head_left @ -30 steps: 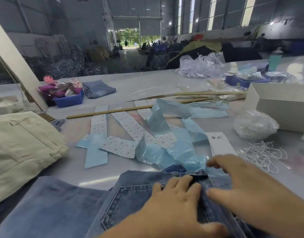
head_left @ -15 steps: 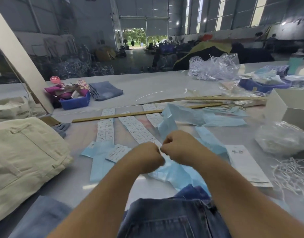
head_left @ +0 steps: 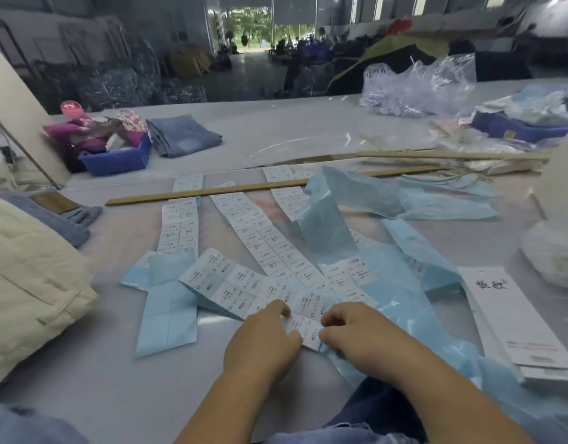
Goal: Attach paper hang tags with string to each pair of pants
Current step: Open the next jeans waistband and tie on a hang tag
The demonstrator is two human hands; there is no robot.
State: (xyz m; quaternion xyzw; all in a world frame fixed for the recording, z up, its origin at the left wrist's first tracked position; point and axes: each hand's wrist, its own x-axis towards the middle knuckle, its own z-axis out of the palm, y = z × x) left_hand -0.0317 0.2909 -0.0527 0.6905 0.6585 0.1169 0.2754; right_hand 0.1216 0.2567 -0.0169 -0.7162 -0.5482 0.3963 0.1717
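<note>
Dark blue pants (head_left: 382, 408) lie at the near table (head_left: 93, 373) edge, with no tag seen on them. Just beyond, the left hand (head_left: 265, 339) and right hand (head_left: 356, 336) pinch a sticker strip (head_left: 303, 312). Hang tags (head_left: 513, 318) wait unattached to the right.

2 hands (head_left: 266, 338), 2 blue bins (head_left: 116, 160), 2 wood sticks (head_left: 205, 193).

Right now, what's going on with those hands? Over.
Left hand and right hand both pinching sticker sheet. Hang tags untouched, right. Nothing blocking.
</note>
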